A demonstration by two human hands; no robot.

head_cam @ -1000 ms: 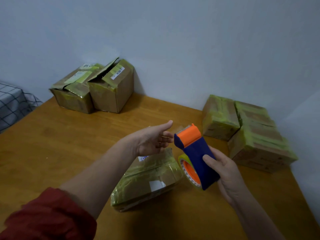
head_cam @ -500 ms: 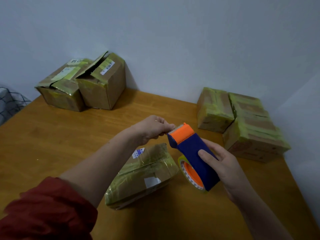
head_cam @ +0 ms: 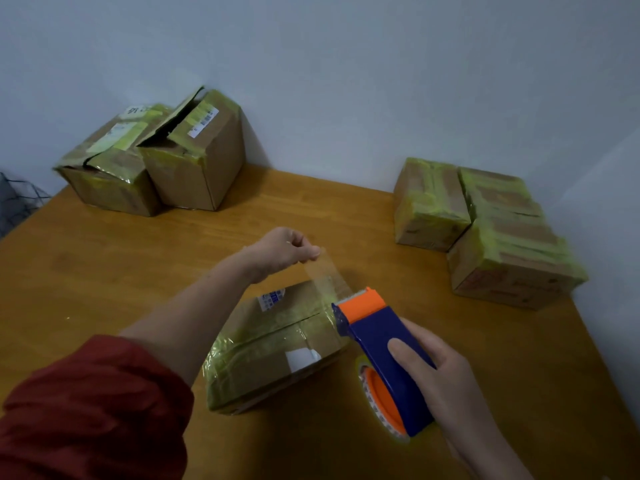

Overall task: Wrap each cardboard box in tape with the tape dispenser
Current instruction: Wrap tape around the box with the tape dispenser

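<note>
The left hand (head_cam: 282, 249) is raised over the tabletop (head_cam: 104, 278), its fingers (head_cam: 308, 252) curled together and pinching the free end of a clear strip of tape (head_cam: 327, 271). The strip runs down and to the right to the orange head of the dispenser (head_cam: 377, 337) — blue body, orange roll hub at its near end. The right hand (head_cam: 446, 382) grips the dispenser's body, thumb across the top and the other fingers wrapped underneath. Below the strip, between the two arms, a box (head_cam: 273, 348) lies on the tabletop, partly covered in yellowish tape, a seam showing along its top. Two open-flapped boxes (head_cam: 201, 168) stand at the back left against the wall (head_cam: 346, 81). Three taped boxes (head_cam: 509, 268) — pressed together — sit at the back right. A red sleeve (head_cam: 86, 410) covers the left upper arm.
</note>
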